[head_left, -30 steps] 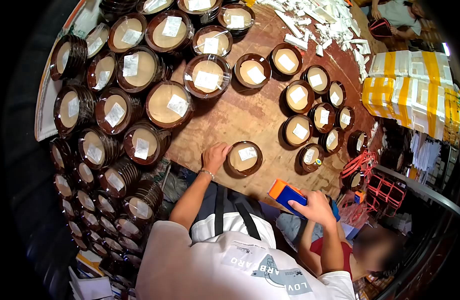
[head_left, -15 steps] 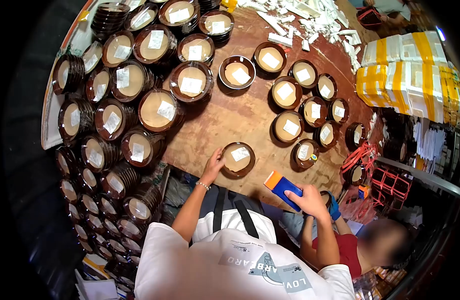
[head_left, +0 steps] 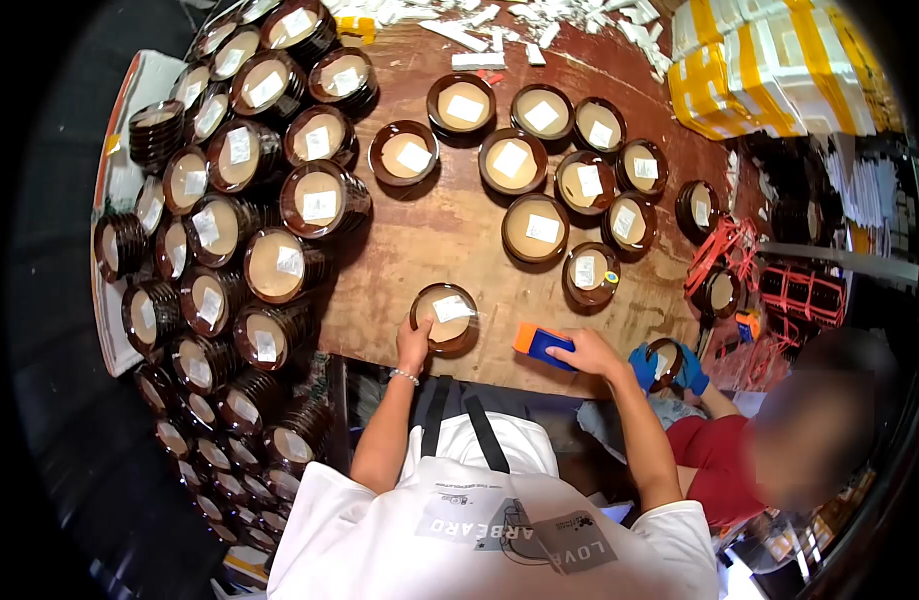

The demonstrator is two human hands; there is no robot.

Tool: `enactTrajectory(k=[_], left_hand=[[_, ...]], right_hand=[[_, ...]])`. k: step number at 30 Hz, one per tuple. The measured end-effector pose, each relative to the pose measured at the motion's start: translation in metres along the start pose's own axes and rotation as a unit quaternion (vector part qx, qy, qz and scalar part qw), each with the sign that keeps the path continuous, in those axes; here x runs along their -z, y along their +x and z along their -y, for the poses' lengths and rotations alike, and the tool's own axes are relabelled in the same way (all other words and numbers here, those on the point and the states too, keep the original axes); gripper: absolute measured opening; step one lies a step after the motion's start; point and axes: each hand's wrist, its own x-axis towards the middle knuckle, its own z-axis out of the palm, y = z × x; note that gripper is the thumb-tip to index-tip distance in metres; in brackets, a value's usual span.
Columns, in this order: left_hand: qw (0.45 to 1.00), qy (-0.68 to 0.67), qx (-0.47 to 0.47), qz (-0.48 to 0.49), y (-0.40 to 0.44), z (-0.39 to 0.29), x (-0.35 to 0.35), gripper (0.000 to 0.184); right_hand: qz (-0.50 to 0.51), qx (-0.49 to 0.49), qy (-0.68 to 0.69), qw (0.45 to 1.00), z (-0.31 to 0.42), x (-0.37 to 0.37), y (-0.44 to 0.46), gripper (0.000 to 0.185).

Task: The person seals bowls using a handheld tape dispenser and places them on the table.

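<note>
My left hand [head_left: 414,342] grips the left rim of a round, glossy dark-brown dish [head_left: 448,335] near the table's front edge. Its thumb lies over the rim. The dish has a tan centre with a white paper label [head_left: 451,308] on it. To the right, my right hand [head_left: 585,352] is closed around a flat blue-and-orange block [head_left: 547,345], whose exact kind I cannot make out. The block's orange end points left, toward the dish, with a gap between the two.
Many stacked, labelled brown dishes [head_left: 277,264] crowd the left. More dishes [head_left: 536,229] stand at centre right. White foam scraps [head_left: 480,60] lie at the back, near yellow-taped white boxes [head_left: 770,85]. At right, a person's blue-gloved hands [head_left: 692,371] hold another dish [head_left: 666,364].
My left thumb has come over the dish's rim. My right hand has brought the blue-and-orange block lower and left, turning it flatter. The camera view has shifted; the neighbour's gloved hands now show.
</note>
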Motion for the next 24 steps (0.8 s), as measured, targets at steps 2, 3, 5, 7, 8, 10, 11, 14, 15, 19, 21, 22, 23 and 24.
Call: enactTrajectory(k=[2, 3, 5, 7, 8, 10, 11, 14, 15, 19, 21, 22, 23, 24], left_hand=[[0.997, -0.021, -0.004, -0.071, -0.004, -0.005, -0.015, 0.032], [0.998, -0.014, -0.001, -0.068, -0.005, 0.000, -0.021, 0.032], [0.983, -0.090, 0.026, -0.156, -0.003, 0.007, -0.033, 0.034], [0.977, -0.119, 0.033, -0.171, -0.004, 0.000, -0.044, 0.034], [0.968, -0.164, 0.036, -0.184, -0.007, -0.004, -0.049, 0.034], [0.959, -0.203, 0.040, -0.194, -0.004, 0.003, -0.046, 0.033], [0.961, -0.221, 0.036, -0.163, -0.001, 0.011, -0.042, 0.034], [0.963, -0.237, 0.036, -0.126, 0.003, 0.016, -0.037, 0.035], [0.963, -0.238, 0.037, -0.124, 0.001, 0.016, -0.037, 0.035], [0.958, -0.254, 0.076, -0.105, -0.004, 0.000, -0.035, 0.037], [0.966, -0.231, 0.086, -0.079, -0.003, 0.002, -0.028, 0.038], [0.974, -0.201, 0.074, -0.075, -0.002, 0.005, -0.027, 0.038], [0.974, -0.200, 0.075, -0.074, -0.001, 0.008, -0.026, 0.038], [0.974, -0.202, 0.077, -0.075, -0.003, 0.010, -0.023, 0.036]], right_hand=[[-0.018, -0.008, 0.024, 1.000, -0.031, -0.030, 0.013, 0.046], [-0.019, -0.026, 0.032, 0.999, -0.033, -0.041, 0.017, 0.043], [-0.022, -0.046, 0.044, 0.998, -0.039, -0.058, 0.022, 0.044], [-0.074, -0.051, 0.040, 0.995, -0.033, -0.068, 0.026, 0.044], [-0.075, -0.052, 0.043, 0.995, -0.031, -0.070, 0.030, 0.044], [-0.025, -0.083, 0.018, 0.996, -0.026, -0.070, 0.040, 0.049], [-0.026, -0.086, 0.022, 0.996, -0.024, -0.071, 0.043, 0.049], [-0.038, -0.072, -0.027, 0.996, -0.013, -0.070, 0.058, 0.048], [-0.038, -0.075, -0.025, 0.996, -0.006, -0.070, 0.066, 0.048], [-0.041, -0.078, -0.085, 0.992, 0.028, -0.068, 0.100, 0.052], [-0.011, -0.071, -0.127, 0.989, 0.051, -0.057, 0.111, 0.051], [-0.018, -0.042, -0.166, 0.985, 0.056, -0.055, 0.117, 0.048], [-0.018, -0.043, -0.165, 0.985, 0.059, -0.056, 0.121, 0.048], [-0.035, -0.037, -0.168, 0.985, 0.063, -0.058, 0.122, 0.047]])
